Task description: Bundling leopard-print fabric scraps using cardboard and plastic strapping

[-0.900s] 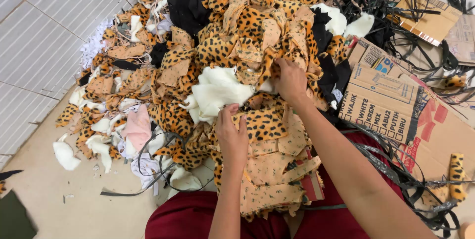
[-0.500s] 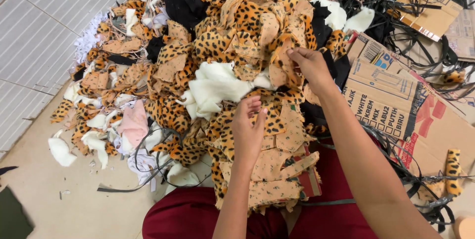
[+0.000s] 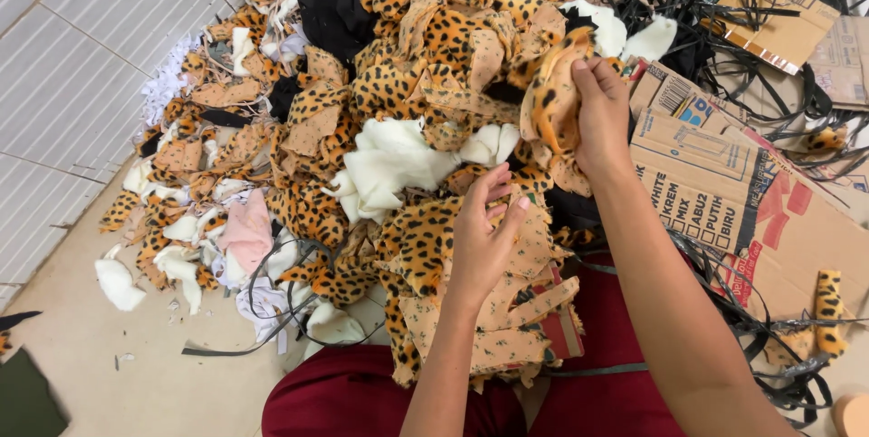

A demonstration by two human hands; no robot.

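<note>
Two hands are in this shot, both buried in a big heap of fabric offcuts (image 3: 398,129) spread over the floor (image 3: 136,383). The right hand (image 3: 602,116) is pinching a leopard-print scrap (image 3: 548,98) up off the top of the pile, fingers closed on its edge; the piece is orange-tan with black spots, kind of fuzzy looking, and it's folded over on itself so it hangs in a curled flap just left of the hand. The left hand (image 3: 484,238) sits lower and nearer the body, fingers loosely curled and only partly closed, resting against a lighter tan printed cloth (image 3: 507,319) that's draped over the person's lap. I can't tell whether it's really gripping anything or just touching. Between the two hands and a bit to the left there's a lump of cream fleece (image 3: 389,161) sitting in the spotted stuff. Most of the pile is the same leopard print, with black scraps (image 3: 330,3) up top and some white and pink bits (image 3: 244,233) trailing off at the left edge toward the tiled wall. Flattened cardboard boxes (image 3: 724,193) lie just right of the right forearm, with a tangle of black straps (image 3: 724,3) behind them. The person's wearing dark red trousers (image 3: 362,396).
</note>
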